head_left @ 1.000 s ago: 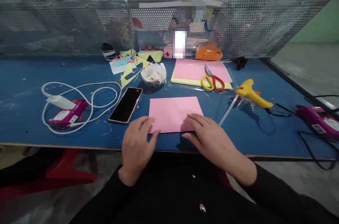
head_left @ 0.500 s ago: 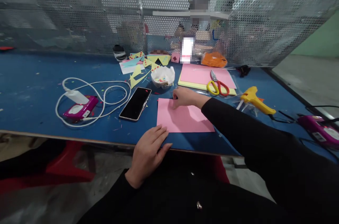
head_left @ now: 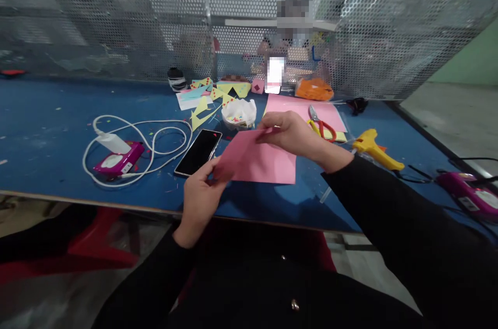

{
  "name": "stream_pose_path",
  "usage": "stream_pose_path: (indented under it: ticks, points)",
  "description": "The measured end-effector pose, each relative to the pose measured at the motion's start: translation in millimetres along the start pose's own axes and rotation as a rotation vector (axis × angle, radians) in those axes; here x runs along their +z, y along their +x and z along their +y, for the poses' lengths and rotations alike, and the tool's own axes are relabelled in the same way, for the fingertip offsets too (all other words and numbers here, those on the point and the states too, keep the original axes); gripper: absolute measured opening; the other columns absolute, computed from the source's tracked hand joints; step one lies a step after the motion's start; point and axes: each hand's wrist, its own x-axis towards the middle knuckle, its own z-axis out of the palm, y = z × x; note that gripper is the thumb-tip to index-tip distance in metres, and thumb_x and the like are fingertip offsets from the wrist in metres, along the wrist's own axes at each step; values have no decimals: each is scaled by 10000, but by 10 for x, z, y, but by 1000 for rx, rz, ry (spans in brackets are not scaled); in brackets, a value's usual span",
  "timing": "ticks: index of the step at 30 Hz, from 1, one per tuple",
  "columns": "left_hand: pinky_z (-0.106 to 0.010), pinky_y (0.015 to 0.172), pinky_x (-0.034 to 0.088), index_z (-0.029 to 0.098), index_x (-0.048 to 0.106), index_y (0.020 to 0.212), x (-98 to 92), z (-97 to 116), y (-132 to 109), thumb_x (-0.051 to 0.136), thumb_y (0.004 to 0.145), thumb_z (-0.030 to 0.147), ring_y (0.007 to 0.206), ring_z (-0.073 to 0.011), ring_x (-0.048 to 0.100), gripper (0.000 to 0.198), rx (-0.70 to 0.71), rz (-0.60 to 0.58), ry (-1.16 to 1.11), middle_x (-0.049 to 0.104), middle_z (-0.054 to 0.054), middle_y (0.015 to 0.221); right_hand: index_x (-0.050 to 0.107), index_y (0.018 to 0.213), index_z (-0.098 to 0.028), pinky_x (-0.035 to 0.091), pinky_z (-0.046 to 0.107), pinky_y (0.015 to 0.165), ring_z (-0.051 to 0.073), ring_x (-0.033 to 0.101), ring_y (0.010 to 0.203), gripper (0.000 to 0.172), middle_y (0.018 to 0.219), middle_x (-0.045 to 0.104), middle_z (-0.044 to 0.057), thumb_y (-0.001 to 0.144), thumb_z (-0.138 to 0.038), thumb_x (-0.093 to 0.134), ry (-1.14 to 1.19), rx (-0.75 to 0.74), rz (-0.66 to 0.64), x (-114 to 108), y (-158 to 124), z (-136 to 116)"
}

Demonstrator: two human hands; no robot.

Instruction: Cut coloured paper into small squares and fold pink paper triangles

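Observation:
Between my hands a sheet of pink paper (head_left: 264,163) is lifted off the blue table, its left side raised and tilted. My left hand (head_left: 204,189) pinches its lower left edge, fingers partly blurred. At the far edge my right hand (head_left: 286,134) grips the paper between thumb and fingers. Just left of the sheet lies a black-screened phone (head_left: 199,152). Behind my right hand are scissors (head_left: 326,131) with red and yellow handles, resting on a stack of pink and yellow paper (head_left: 291,103).
A white-lined bowl (head_left: 239,112) with paper bits stands behind the sheet. Yellow cut-outs (head_left: 200,113) lie beside it. At right are a yellow glue gun (head_left: 377,150) and a purple power strip (head_left: 469,191); at left, another purple power strip (head_left: 120,159) with a looped white cable (head_left: 155,137).
The pink paper, flat on the table before, is now raised and shifted left. My left hand has moved up from the table edge onto the sheet; my right hand has come slightly nearer.

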Motion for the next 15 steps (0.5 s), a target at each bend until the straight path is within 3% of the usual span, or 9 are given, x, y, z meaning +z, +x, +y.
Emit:
stream_pose_path:
  ticks: [2,4,5,7,10,15]
  points:
    - [-319,712,631,207,777,1018,-64,76,50,654,913,263,824,-214,767,171,189,84,72,809,-15,954,728,794,-204,498,307,755,161,645,821,48,857,693,3,836,-183,716,25,-84,132,-102,-176,-120]
    - [-372,916,600,219,750,1130,-145,120,43,610,914,123,1022,-234,742,275,530,160,185,787,-18,1105,732,805,-224,483,343,805,172,666,855,141,867,722,7,879,-138,648,-19,-239,297,-148,-424,-198]
    - [-394,993,565,214,697,1246,-184,122,24,588,902,65,1138,-249,698,390,711,125,255,757,-39,1197,734,828,-224,469,365,834,173,681,856,178,883,737,13,894,-105,619,-87,-300,378,-141,-571,-218]
    - [-406,1054,528,161,576,1397,-240,82,-37,567,875,4,1265,-270,616,545,961,11,370,715,-104,1274,729,885,-214,460,377,848,175,709,870,238,915,766,30,906,-42,567,-196,-315,409,-62,-887,-221]
    - [-405,1050,533,85,555,1396,-237,-57,-157,559,865,-21,1292,-288,590,542,1045,-149,441,728,-163,1228,716,1025,-210,466,382,883,184,728,969,305,1037,787,49,930,-11,505,-279,-208,360,186,-1325,-163]
    - [-400,991,572,79,639,1259,-150,-250,-309,551,902,4,1227,-290,644,376,968,-352,501,735,-157,1218,693,1120,-184,477,419,944,234,699,1116,268,1143,778,52,989,-90,478,-263,-127,182,604,-1680,-67]
